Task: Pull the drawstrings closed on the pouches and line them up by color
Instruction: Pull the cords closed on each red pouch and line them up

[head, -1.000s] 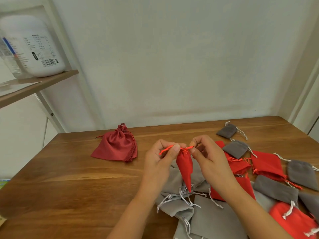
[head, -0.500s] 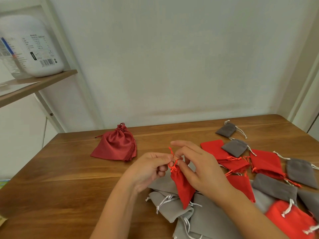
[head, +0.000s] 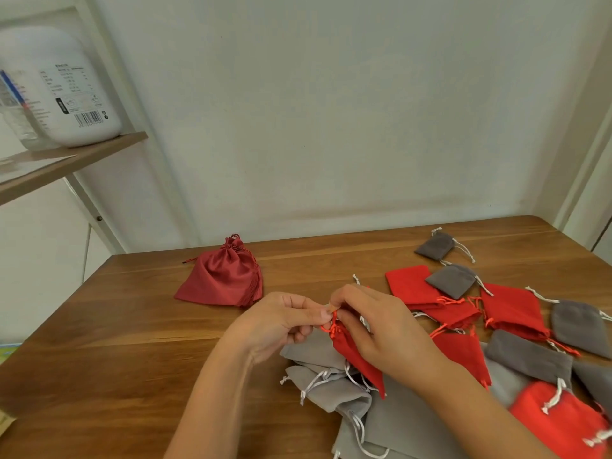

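- Nearest me, at the table's near edge, lies a heap of light grey pouches (head: 331,389) with white cords trailing loose. A bright red pouch with a white cord (head: 559,422) sits to their right.
- Just above the heap, the left hand (head: 278,323) has its fingers curled in, with thumb and fingertips pinching the orange drawstring (head: 332,323).
- The right hand (head: 381,329) meets it knuckle to knuckle. Its fingers are bent and nip the same drawstring at the pouch's neck.
- The small red pouch (head: 357,359) hangs from that pinch. Its mouth is gathered tight and its body slants down to the right under the right palm, the bottom corner over the grey heap.
- Beyond the right wrist, flat red pouches (head: 513,309) and dark grey pouches (head: 530,356) lie mixed and overlapping in no colour order.
- Farther back on the right, two more dark grey ones (head: 435,245) lie toward the far edge.
- On the left, well apart from the rest, a dark red satin pouch (head: 222,279) lies cinched shut on the wooden table (head: 132,326).
- Past the table to the left, a white jug (head: 66,87) with a barcode label stands on a shelf (head: 82,154) by the pale wall.
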Demonstrator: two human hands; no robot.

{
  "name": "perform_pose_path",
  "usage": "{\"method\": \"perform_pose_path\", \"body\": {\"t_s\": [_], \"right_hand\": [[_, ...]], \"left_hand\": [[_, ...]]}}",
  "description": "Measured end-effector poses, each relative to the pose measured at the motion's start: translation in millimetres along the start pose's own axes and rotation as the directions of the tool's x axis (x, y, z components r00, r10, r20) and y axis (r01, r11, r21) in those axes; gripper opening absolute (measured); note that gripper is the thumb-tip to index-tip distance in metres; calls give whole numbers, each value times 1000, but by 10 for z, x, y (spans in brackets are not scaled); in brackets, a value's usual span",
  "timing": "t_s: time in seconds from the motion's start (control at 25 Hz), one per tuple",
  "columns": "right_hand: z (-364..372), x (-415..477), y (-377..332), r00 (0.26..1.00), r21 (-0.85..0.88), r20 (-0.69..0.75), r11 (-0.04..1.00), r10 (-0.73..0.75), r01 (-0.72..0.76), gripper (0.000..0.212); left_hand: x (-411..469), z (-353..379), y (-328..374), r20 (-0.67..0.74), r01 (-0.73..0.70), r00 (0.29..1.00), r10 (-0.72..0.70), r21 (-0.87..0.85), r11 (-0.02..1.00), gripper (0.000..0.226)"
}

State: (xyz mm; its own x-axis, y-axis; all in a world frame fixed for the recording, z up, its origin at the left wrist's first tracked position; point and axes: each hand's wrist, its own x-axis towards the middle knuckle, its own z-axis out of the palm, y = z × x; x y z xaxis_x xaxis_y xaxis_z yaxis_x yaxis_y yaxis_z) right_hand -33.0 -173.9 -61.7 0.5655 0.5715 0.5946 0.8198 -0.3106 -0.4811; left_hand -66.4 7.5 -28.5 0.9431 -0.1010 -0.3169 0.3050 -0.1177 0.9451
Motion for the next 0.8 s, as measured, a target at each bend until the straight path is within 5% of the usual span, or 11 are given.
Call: {"method": "perform_pose_path", "body": {"t_s": [0.28, 0.6, 0.8], "right_hand": [[-17, 8, -14, 997, 29, -60, 999, 38, -36, 5], [-33, 18, 5, 987, 64, -137, 995, 80, -72, 4], [-70, 25, 8, 972, 146, -183, 982, 146, -120, 5]], "left_hand": [[-20, 21, 6, 30, -191, 982, 189, 165, 968, 14], [36, 116, -34, -121, -251, 959, 256, 55, 966, 33], [19, 176, 3, -142, -318, 935, 325, 71, 945, 17]]}}
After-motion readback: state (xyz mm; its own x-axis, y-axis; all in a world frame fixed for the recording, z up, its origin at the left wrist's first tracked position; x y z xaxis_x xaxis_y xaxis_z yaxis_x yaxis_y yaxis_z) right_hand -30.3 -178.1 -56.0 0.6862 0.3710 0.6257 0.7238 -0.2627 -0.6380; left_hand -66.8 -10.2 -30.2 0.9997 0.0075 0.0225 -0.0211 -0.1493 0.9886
